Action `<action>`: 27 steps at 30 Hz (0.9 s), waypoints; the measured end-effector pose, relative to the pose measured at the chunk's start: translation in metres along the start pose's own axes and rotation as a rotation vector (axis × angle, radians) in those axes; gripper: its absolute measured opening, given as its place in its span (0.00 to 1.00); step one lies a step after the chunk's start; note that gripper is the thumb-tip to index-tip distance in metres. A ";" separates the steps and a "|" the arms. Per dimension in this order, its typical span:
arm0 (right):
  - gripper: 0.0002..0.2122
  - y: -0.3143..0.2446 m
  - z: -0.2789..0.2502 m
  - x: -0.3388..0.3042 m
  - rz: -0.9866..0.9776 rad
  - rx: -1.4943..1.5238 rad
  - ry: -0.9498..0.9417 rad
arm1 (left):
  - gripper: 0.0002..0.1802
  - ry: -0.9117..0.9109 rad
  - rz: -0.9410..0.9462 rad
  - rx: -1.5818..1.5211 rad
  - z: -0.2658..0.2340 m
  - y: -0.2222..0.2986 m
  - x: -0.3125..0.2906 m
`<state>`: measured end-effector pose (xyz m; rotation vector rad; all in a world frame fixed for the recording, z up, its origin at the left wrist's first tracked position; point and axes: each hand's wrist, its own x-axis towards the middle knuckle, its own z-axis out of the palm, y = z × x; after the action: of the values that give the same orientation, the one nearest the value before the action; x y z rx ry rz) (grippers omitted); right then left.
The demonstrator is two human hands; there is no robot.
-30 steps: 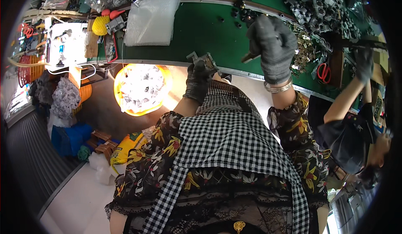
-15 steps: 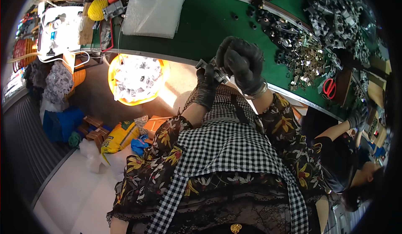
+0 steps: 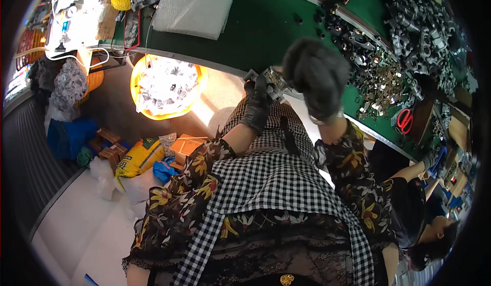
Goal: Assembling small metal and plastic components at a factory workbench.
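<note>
My left hand [image 3: 257, 104], in a black glove, is closed round a small grey metal fitting [image 3: 276, 84] at the front edge of the green table. The fitting looks blocky, and the fingers cover part of it. Just right of it and higher, my right hand [image 3: 317, 79], gloved in black too, is curled into a fist and smeared by motion. Whatever the right fingers hold, if anything, is hidden. Small brass-coloured pieces [image 3: 381, 84] and dark metal parts [image 3: 353, 45] lie on the table to the right of that hand.
A large heap of grey metal parts [image 3: 422, 35] covers the far right. Red-handled scissors [image 3: 404, 121] lie near the table edge. Plastic sheets [image 3: 197, 7] rest at the back. An orange basket [image 3: 134, 89] of wrapped parts stands below left. A co-worker [image 3: 417, 204] works at right.
My right hand has moved right and a little away from the fitting, uncovering more of it. My left hand still holds the fitting, slightly lower. The whole view has shifted a little.
</note>
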<state>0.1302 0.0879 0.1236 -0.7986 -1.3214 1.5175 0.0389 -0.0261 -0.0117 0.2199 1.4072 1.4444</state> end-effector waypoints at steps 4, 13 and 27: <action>0.11 0.011 0.006 0.001 0.022 0.044 -0.195 | 0.18 -0.039 -0.114 -0.272 0.004 0.007 0.002; 0.22 -0.018 -0.013 0.015 -0.114 0.170 -0.100 | 0.18 -0.172 0.116 0.222 -0.014 0.010 0.005; 0.16 -0.015 -0.014 0.008 -0.142 0.058 -0.075 | 0.26 -0.402 -0.296 -0.502 -0.024 0.007 0.013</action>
<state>0.1431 0.1003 0.1357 -0.6034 -1.3537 1.4783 0.0119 -0.0296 -0.0192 -0.0216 0.6919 1.3634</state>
